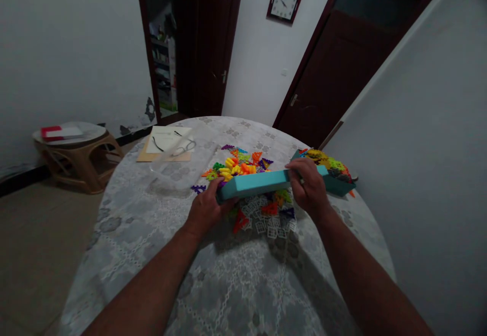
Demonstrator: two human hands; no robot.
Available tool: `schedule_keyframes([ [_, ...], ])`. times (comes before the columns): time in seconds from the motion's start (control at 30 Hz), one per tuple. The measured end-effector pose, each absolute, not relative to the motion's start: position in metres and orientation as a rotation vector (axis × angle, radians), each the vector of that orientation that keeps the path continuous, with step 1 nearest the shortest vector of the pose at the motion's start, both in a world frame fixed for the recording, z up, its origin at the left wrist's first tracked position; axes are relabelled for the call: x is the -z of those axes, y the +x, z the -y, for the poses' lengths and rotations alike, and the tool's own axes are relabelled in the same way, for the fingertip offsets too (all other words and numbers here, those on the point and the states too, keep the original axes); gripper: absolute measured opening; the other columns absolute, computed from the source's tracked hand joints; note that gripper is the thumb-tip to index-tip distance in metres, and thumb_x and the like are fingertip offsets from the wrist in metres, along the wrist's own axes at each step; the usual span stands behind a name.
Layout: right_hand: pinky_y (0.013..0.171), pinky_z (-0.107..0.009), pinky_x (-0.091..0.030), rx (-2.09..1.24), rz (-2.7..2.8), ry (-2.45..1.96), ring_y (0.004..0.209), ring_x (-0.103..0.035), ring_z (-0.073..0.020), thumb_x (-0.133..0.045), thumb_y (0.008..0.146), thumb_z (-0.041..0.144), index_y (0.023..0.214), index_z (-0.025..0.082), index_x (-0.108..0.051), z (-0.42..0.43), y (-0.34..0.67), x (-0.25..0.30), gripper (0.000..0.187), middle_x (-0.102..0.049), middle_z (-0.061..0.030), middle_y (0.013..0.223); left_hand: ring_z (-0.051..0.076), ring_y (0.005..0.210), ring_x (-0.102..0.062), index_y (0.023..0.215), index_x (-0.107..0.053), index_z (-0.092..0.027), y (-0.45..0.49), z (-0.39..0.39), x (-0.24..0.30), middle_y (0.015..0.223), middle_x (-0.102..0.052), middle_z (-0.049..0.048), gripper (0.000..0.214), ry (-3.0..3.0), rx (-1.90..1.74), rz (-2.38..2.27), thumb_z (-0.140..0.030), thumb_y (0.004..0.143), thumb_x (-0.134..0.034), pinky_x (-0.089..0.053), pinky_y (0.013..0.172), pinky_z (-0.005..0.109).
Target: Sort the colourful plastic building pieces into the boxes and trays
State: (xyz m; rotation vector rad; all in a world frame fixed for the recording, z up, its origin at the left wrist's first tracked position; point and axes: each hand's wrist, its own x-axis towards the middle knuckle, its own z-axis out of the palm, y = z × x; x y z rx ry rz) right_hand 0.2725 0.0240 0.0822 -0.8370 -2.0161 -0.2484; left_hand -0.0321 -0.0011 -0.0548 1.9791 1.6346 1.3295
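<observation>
In the head view we are holding a shallow teal box [262,182] with both hands, and we are seeing mostly its long near wall, a plain, flat band of blue-green that is running from left to right and rising slightly toward the right. Inside it a heap of colourful plastic pieces [236,166] in yellow, orange, green and purple is showing above the wall, and it is piling highest at the box's far right end. The box is hanging just above the middle of the round table [228,285], a little toward the table's right edge, and it is casting a shadow on the lace cloth. Our left hand [207,208] is closing on the box's near left corner, with the fingers curling under and around that end, so the wall is starting right at the fingertips. Our right hand [309,186] is clamping the same wall further right, the fingers folding over its top edge while the thumb is staying on our side. Between the two hands, under the box, loose pieces [272,217] are lying on the cloth. Toward the table's far left edge a clear plastic lid [178,163] is lying beside some papers [163,141].
</observation>
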Motion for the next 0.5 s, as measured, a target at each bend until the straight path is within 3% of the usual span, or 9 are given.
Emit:
schedule_keyframes([
  [0.17,0.115,-0.056,-0.046,0.309,1.592,-0.973,0.124,-0.062,-0.0307,-0.058,0.103,0.026,0.129,0.023,-0.065,-0.021,0.283,-0.036,0.027,-0.066,-0.0114,0.126,0.035,0.115,-0.079,0.143,-0.052,-0.025,-0.030,0.002,0.050,0.127,-0.080,0.0147,0.060,1.830,-1.361,-1.659,-0.061,0.098,-0.071,-0.062,0.090,0.046],
  [0.33,0.109,-0.052,-0.052,0.014,1.504,-1.299,0.118,-0.065,-0.0293,-0.055,0.101,0.031,0.130,0.020,-0.065,-0.004,0.303,0.045,0.033,-0.068,-0.0119,0.126,0.032,0.096,-0.077,0.121,-0.058,-0.024,-0.029,0.002,0.039,0.109,-0.079,0.0118,0.040,1.732,-1.276,-1.783,-0.057,0.100,-0.065,-0.058,0.083,0.042],
  [0.5,0.107,-0.051,-0.056,-0.167,1.580,-1.458,0.119,-0.067,-0.0306,-0.054,0.096,0.031,0.127,0.020,-0.068,-0.002,0.310,0.092,0.036,-0.070,-0.0141,0.126,0.029,0.085,-0.071,0.103,-0.055,-0.026,-0.027,0.004,0.027,0.094,-0.073,0.0075,0.037,1.591,-1.236,-1.842,-0.062,0.098,-0.058,-0.051,0.072,0.037],
])
